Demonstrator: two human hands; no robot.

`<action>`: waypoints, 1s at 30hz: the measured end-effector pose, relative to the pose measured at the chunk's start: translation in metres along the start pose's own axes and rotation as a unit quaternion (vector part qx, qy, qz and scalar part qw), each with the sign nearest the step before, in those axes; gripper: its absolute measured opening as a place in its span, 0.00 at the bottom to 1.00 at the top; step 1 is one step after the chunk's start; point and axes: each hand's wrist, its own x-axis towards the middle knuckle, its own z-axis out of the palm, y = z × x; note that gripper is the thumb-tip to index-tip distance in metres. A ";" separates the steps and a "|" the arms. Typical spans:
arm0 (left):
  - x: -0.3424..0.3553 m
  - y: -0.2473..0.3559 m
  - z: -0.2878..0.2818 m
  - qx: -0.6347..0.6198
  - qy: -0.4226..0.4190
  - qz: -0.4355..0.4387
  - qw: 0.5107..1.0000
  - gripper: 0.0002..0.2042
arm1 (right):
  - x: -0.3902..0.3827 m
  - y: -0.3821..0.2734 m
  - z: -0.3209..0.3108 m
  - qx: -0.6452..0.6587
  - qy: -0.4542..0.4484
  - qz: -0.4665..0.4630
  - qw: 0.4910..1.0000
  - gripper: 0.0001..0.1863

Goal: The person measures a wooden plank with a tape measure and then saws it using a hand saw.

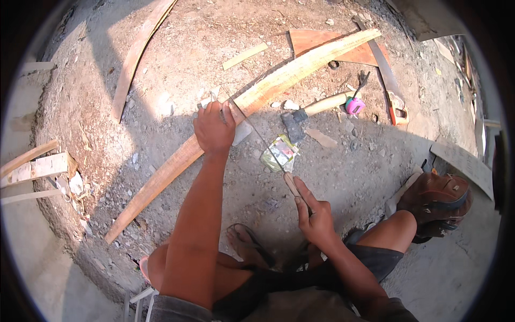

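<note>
Dark shorts and the person's bent knees fill the space nearest the camera, around six o'clock, with a sandalled foot between them. Reaching out toward ten o'clock, the left hand presses down on a long wooden plank, fingers close together toward its far edge; whether they curl underneath cannot be told. That plank lies across the dirt ground from eight o'clock to between one and two.

At between four and five o'clock, the right hand is closed around the wooden handle of a long thin blade. The blade points toward eleven and crosses the plank just beside the left thumb; it shows nearly edge-on, so its teeth cannot be made out.

Under the blade's line, near the centre, lies a greenish packet. Toward one to two o'clock rests a hammer with a pale handle, and near it, at two, a pink tape measure. Farther out, between two and three, lies an orange-handled saw. A brown bag sits between three and four.
</note>
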 end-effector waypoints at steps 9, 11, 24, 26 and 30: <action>0.004 -0.005 -0.002 0.008 -0.054 -0.029 0.998 0.14 | 0.032 -0.002 0.016 0.005 -0.005 0.003 1.000 0.28; 0.000 -0.010 -0.004 0.000 -0.046 -0.014 0.999 0.14 | -0.018 -0.003 -0.002 0.014 -0.012 0.018 1.000 0.28; -0.001 -0.010 0.000 0.004 -0.030 -0.003 1.000 0.14 | 0.058 0.005 0.025 0.013 0.000 -0.009 1.000 0.26; -0.002 -0.014 -0.005 0.002 -0.024 -0.008 1.000 0.14 | -0.002 0.005 -0.003 0.031 -0.032 0.069 0.997 0.26; -0.004 -0.003 0.004 -0.018 0.002 0.011 1.000 0.14 | 0.003 -0.001 -0.011 0.014 -0.033 0.095 0.995 0.25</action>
